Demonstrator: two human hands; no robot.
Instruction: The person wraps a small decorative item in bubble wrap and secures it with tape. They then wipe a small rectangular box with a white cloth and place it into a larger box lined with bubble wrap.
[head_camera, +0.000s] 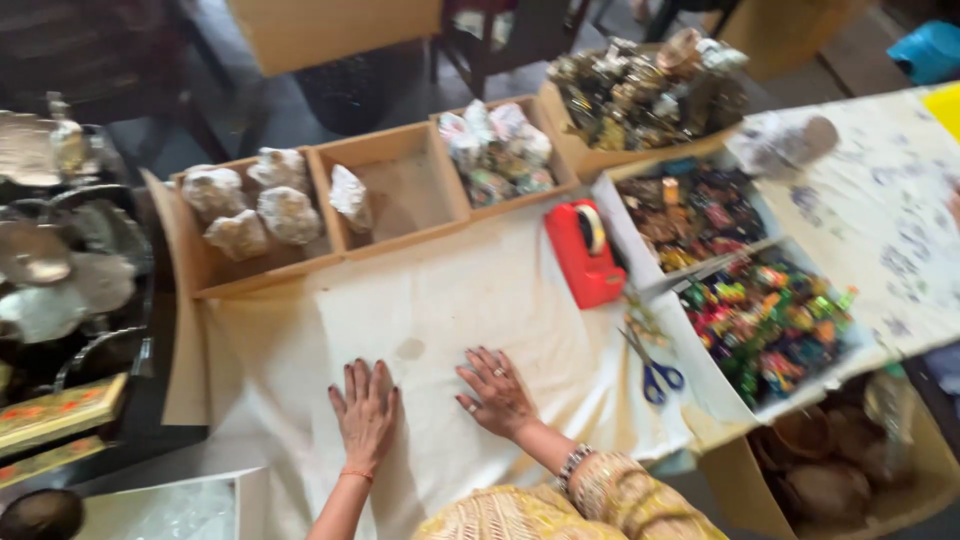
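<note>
Both hands, left hand (365, 410) and right hand (497, 392), lie flat with fingers spread on the near middle of the white paper (450, 300), which looks light, thin, easily creased, best lifted by its edges.

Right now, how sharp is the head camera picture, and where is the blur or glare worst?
Head view: motion blur smears everything; the left hand and right hand, flat on the white cloth, stay fairly readable, as do the red tape dispenser and blue-handled scissors. The colourful items in the right-hand tray blur worst. Soft even light, no harsh glare.
</note>
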